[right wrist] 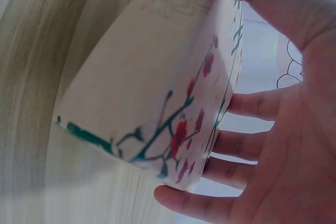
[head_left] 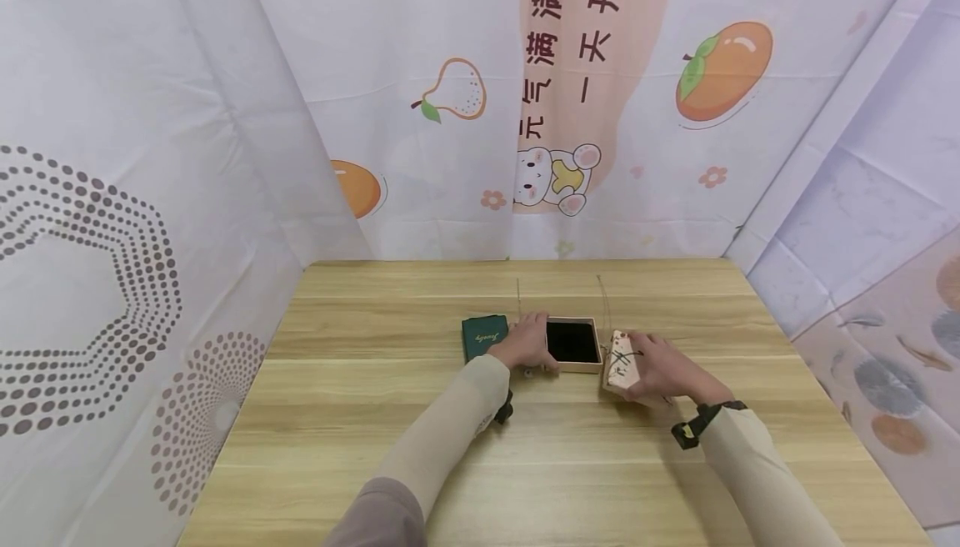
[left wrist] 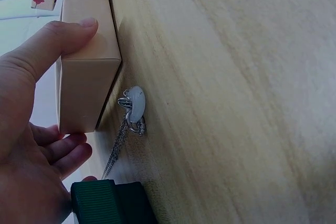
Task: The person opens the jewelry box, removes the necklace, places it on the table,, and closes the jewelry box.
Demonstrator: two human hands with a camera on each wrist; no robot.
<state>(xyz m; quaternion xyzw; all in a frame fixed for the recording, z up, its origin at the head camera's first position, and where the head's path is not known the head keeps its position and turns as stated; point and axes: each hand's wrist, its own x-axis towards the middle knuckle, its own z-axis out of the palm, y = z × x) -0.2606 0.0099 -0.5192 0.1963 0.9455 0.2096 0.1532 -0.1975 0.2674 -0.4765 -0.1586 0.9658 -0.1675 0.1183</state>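
Observation:
A small jewelry box base (head_left: 588,368), pinkish tan outside and black inside, lies uncovered on the table. My left hand (head_left: 531,340) grips its left end, thumb on the near side and fingers on the far side. In my right hand (head_left: 663,366) is the box lid (head_left: 622,358), held tilted just right of the base; red blossoms and green twigs decorate it in the right wrist view. Beside the base's left end, a necklace with a pale ring-shaped pendant (left wrist: 137,103) and silver chain (left wrist: 116,150) rests on the wood.
A dark green jewelry case (head_left: 480,335) with gold lettering stands left of my left hand. Another thin chain (head_left: 603,301) runs toward the back of the wooden table (head_left: 375,397), near the lid. Printed curtains (head_left: 420,22) hang behind and at both sides.

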